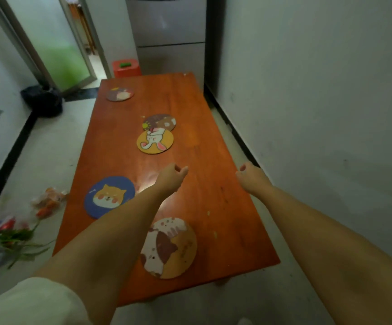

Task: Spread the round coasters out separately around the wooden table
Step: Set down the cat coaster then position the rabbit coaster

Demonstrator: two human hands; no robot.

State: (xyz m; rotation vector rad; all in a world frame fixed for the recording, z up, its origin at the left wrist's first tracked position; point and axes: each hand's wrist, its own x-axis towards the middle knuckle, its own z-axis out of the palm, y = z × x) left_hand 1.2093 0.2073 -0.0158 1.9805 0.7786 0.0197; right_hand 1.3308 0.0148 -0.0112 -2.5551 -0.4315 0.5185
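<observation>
Beyond both loosely curled, empty hands, left hand (pixel 170 178), right hand (pixel 251 178), yellow rabbit coaster (pixel 155 142) overlapping brown coaster (pixel 161 121)

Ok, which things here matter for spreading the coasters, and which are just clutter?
Job:
- wooden table
- blue round dog coaster
- yellow round rabbit coaster, overlapping the brown round bear coaster
- far brown round coaster
- near cat-print round coaster
- left hand, right hand, both empty

Lying about:
- red stool
- black bag
- plastic bags on floor
- grey fridge
</observation>
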